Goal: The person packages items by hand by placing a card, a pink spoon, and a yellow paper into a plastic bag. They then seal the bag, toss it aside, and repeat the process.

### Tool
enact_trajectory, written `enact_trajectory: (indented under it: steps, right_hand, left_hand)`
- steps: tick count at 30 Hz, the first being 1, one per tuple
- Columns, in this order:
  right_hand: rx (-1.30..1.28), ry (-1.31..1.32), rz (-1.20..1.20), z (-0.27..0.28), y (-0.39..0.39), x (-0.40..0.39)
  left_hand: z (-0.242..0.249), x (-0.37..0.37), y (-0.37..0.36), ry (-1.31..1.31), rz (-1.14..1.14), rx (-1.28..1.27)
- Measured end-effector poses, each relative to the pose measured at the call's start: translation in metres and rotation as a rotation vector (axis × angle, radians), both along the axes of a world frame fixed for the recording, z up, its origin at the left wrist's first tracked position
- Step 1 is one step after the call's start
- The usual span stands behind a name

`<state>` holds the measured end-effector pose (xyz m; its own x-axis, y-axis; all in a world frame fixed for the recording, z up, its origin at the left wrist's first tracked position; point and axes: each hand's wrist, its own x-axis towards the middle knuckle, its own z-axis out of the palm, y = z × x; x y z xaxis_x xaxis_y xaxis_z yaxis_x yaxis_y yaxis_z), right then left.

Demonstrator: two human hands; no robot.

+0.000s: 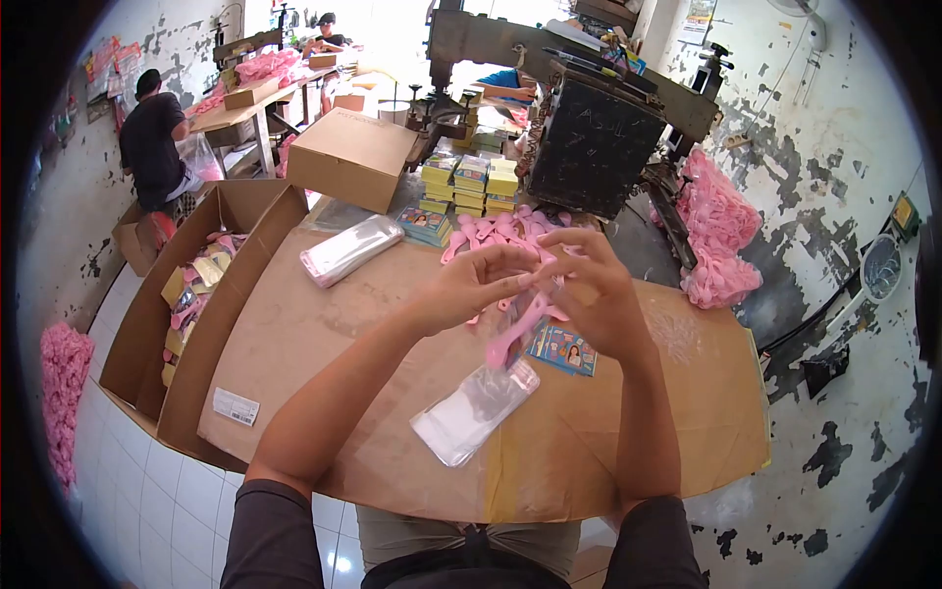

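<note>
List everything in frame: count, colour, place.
pink plastic piece: one, pink, held between both hands
printed card: one, multicoloured, under the hands
clear bags: one stack, transparent, near edge of cardboard sheet
second clear bag stack: one, far left of sheet
pink pieces pile: many, pink, far side
card stacks: several, yellow, beyond pile
open carton: one, brown, left
closed box: one, brown, behind
machine: one, dark, right rear
left hand: grip on pink piece
right hand: grip on pink piece

Matt brown cardboard sheet (324,324) covers the table; the clear bag (471,412) is glossy plastic, the pink comb (520,334) smooth plastic, the printed card (564,348) glossy paper.
</note>
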<state>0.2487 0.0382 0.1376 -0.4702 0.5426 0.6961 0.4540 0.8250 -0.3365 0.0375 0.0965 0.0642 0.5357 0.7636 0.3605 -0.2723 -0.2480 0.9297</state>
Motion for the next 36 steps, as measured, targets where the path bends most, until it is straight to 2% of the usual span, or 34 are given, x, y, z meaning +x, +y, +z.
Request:
enact_trajectory:
  steps: [2, 6, 8, 9, 14, 18, 25, 30, 33, 36]
  right_hand:
    - [0.325, -0.275, -0.196, 0.010, -0.010, -0.003]
    - [-0.054, -0.018, -0.223, 0.001, -0.007, 0.004]
    - [-0.186, 0.056, -0.278, 0.006, -0.014, -0.001]
    - [-0.188, 0.090, -0.266, 0.004, -0.012, -0.002]
    - [-0.228, 0.165, -0.189, 0.000, -0.010, -0.003]
    - [-0.212, 0.146, -0.187, -0.008, -0.002, 0.000]
    - [-0.143, 0.156, -0.188, -0.009, -0.002, -0.005]
    - [-0.141, 0.164, -0.196, -0.011, -0.002, -0.007]
    - [-0.080, 0.113, -0.203, -0.008, -0.004, -0.009]
    - [-0.114, 0.121, -0.232, -0.007, -0.004, -0.003]
  left_hand:
    - [-0.005, -0.005, 0.007, 0.082, -0.012, 0.064]
    - [0.013, -0.010, -0.009, 0.167, -0.110, 0.105]
    - [0.020, -0.013, -0.017, 0.312, -0.062, 0.204]
    - [0.023, -0.014, -0.018, 0.383, -0.037, 0.255]
    - [0.023, -0.001, -0.023, 0.166, -0.044, 0.076]
    - [0.001, 0.006, -0.012, 0.106, -0.005, 0.108]
    - [0.028, -0.001, -0.025, 0.190, 0.006, -0.030]
    - [0.008, 0.005, -0.017, 0.053, -0.023, 0.071]
    - [0.012, 0.003, -0.020, 0.293, 0.126, 0.233]
    - [0.025, 0.001, -0.028, 0.194, 0.097, 0.090]
